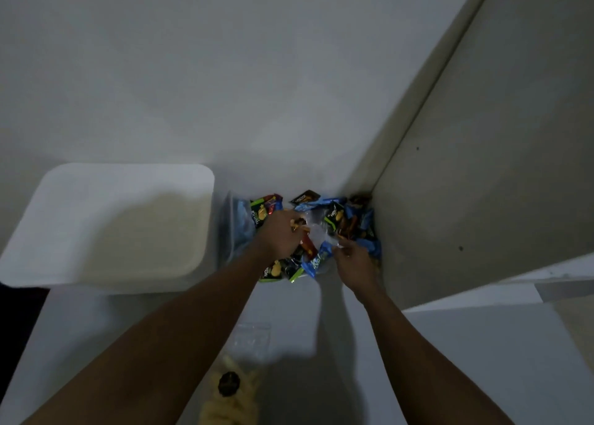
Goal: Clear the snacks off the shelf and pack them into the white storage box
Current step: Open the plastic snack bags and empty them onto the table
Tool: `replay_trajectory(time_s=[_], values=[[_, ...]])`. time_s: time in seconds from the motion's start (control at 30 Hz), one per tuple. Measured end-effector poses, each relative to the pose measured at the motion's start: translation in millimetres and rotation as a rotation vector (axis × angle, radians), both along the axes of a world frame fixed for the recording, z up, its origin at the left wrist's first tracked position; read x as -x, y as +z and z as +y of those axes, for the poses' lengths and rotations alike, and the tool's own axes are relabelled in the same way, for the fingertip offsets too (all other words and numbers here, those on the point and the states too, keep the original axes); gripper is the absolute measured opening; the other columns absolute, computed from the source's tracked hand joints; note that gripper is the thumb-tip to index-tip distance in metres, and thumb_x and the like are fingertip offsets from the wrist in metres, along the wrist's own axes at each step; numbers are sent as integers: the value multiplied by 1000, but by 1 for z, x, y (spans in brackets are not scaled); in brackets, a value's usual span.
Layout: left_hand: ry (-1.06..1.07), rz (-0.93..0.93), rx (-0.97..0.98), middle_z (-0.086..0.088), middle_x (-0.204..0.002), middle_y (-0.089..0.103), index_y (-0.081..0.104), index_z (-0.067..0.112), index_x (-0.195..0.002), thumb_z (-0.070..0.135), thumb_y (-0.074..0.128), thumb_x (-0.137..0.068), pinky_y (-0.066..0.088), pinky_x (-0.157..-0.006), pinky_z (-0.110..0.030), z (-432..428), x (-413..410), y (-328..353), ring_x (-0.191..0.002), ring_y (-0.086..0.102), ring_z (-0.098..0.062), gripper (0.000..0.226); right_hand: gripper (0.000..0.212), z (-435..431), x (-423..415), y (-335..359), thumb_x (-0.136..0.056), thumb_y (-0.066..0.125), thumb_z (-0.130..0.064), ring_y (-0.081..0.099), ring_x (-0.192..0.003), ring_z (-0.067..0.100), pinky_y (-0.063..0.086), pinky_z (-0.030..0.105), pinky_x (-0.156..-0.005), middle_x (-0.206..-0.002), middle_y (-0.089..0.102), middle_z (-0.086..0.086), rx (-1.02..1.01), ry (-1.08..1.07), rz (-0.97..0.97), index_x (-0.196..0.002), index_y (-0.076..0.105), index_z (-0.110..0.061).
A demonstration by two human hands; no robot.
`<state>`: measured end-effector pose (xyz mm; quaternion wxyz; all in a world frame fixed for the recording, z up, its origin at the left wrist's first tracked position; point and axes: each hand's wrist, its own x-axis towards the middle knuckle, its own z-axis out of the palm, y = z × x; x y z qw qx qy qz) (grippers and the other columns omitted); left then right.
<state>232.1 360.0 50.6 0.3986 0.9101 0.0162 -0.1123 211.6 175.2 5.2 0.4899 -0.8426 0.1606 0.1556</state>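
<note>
A heap of small snack packets (350, 222), blue, black, green and red, lies in the back right corner of the white shelf (283, 305). My left hand (279, 235) is over the heap, its fingers curled round a few small packets. A little to the right, my right hand (352, 259) pinches the edge of a clear plastic bag (316, 231) that lies among the snacks. The white storage box (109, 225) stands open to the left of the heap, and its inside looks empty.
A clear plastic container (233, 228) stands between the box and the snacks. A grey side panel (482, 167) walls the shelf on the right. Near the front edge lie another clear bag (252, 338) and a yellowish packet (231, 392).
</note>
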Motion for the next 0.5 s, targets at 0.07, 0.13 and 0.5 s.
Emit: replay_trajectory(time_s=[0.07,0.13,0.5], values=[[-16,35,-19,-11,-107,70,67,8,-115,15,56,-94,58,-83,-43,-2,-19,-9,-92,68,-27,25,31,1,-17,-7,-101,51,-21,56,-97,19,42,28,-82,-109,65,11,-9,19,23,-125,61,-4],[-27,58,-36,-14,-103,72,71,8,-108,18,55,-94,58,-79,-45,-4,-35,-21,-89,69,-29,24,25,4,-32,-17,-101,47,-19,56,-97,22,42,29,-82,-104,63,12,-41,9,37,-110,66,-5],[-199,151,-52,-18,-123,65,67,3,-119,10,52,-95,54,-87,-37,-17,-87,-64,-103,65,-31,29,41,12,-72,-50,-97,56,-31,63,-84,30,43,32,-70,-97,66,29,-247,-152,272,-97,66,8]])
